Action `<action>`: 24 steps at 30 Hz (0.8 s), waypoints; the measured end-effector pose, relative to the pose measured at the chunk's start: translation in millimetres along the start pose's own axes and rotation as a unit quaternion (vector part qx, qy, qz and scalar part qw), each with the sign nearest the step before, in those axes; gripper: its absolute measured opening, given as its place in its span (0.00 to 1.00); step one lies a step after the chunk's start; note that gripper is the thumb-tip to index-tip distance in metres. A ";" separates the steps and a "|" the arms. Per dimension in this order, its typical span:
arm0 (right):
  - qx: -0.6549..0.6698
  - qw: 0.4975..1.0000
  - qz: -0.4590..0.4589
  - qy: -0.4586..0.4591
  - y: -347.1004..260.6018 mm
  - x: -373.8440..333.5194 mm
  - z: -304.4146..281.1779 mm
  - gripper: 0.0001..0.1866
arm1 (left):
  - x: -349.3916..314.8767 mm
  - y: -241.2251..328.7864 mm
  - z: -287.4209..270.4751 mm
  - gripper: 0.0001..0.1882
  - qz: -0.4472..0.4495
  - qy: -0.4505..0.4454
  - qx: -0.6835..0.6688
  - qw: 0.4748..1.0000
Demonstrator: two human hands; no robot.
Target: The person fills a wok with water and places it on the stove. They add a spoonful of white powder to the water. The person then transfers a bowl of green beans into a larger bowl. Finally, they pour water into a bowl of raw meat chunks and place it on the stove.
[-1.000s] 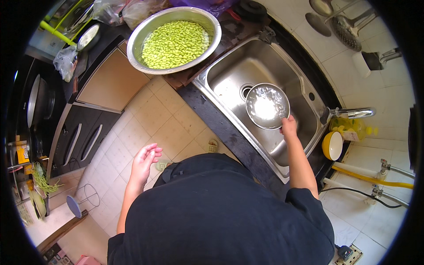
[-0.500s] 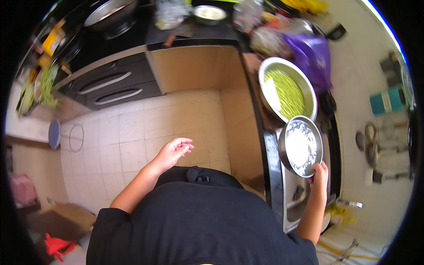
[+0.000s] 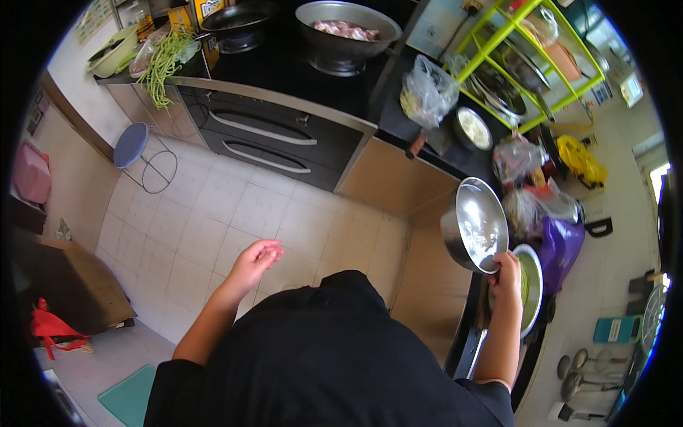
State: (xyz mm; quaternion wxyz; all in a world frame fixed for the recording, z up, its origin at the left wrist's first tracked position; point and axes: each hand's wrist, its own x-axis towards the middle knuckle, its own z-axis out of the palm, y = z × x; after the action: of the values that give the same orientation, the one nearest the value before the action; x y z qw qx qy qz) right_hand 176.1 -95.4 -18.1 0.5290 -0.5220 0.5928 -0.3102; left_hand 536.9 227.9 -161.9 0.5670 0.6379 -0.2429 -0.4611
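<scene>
Shows a changed view against one second ago: no longer the sink below, now the tiled floor (image 3: 213, 206) and a black bench (image 3: 299, 71) with two dark drawers (image 3: 270, 139) ahead.

Carries on that bench a wide steel basin of meat (image 3: 348, 28), a dark pan beside it, and a bundle of long green beans (image 3: 162, 64) at the left end. Shows a yellow-green wire rack (image 3: 526, 50) at upper right and a round blue stool (image 3: 131, 144) on the floor by the drawers.

Places the steel bowl (image 3: 475, 226) off the sink, where it hung a second ago, and up at the bench edge on the right. Sits tilted, inside turned toward the camera, wet or flecked, otherwise seemingly empty. Lies just above and partly over the basin of green beans (image 3: 532, 292), nearer to it than half a second ago.

Right hand (image 3: 506, 274): fingers closed on the lower rim of the steel bowl, bearing it alone.

Left hand (image 3: 255, 260): holding nothing, fingers loosely spread and slightly curled, out over the floor, much as in both earlier pictures.

Judged: bowl in transit, not yet set down on anything.
</scene>
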 end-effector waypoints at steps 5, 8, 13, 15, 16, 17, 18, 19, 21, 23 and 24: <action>-0.017 0.995 -0.023 -0.092 -60.1 89.2 85.2 0.03 | 30.4 -3.1 -29.6 0.14 -0.033 0.036 -0.039 0.998; -0.026 0.991 -0.058 -0.115 -107.0 138.3 144.3 0.03 | 62.1 5.0 -53.1 0.14 -0.047 0.084 -0.048 0.994; -0.024 0.985 -0.089 -0.148 -182.1 230.5 238.5 0.07 | 132.0 51.5 -92.6 0.14 -0.047 0.145 -0.050 0.987; -0.012 0.980 -0.111 -0.165 -214.1 262.8 277.9 0.07 | 164.6 74.0 -103.1 0.15 -0.036 0.151 -0.049 0.987; -0.009 0.979 -0.128 -0.158 -230.3 276.8 296.8 0.07 | 184.8 85.8 -107.8 0.15 -0.025 0.150 -0.046 0.987; -0.019 0.974 -0.144 -0.172 -245.9 291.5 311.6 0.07 | 205.4 98.3 -112.9 0.15 -0.014 0.148 -0.042 0.988; -0.031 0.974 -0.156 -0.163 -258.7 306.7 327.2 0.07 | 223.5 109.9 -115.8 0.15 0.000 0.150 -0.035 0.988; -0.046 0.972 -0.173 -0.154 -272.3 319.1 341.2 0.07 | 239.0 120.3 -115.9 0.15 0.016 0.153 -0.032 0.988; -0.058 0.969 -0.179 -0.161 -287.4 352.9 366.6 0.06 | 263.2 132.6 -120.3 0.14 0.026 0.148 -0.039 0.988; -0.077 0.969 -0.179 -0.152 -296.4 380.4 390.0 0.06 | 281.6 140.0 -124.8 0.14 0.016 0.131 -0.060 0.989; -0.106 0.966 -0.186 -0.146 -301.3 391.9 399.4 0.05 | 287.7 144.1 -130.4 0.14 0.008 0.126 -0.062 0.990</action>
State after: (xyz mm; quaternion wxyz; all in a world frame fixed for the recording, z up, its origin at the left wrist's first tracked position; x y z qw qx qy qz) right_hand 684.5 -471.9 41.2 0.4845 -0.7155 0.4315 -0.2591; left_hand 811.7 19.1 -124.2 0.6349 0.6531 -0.1453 -0.3864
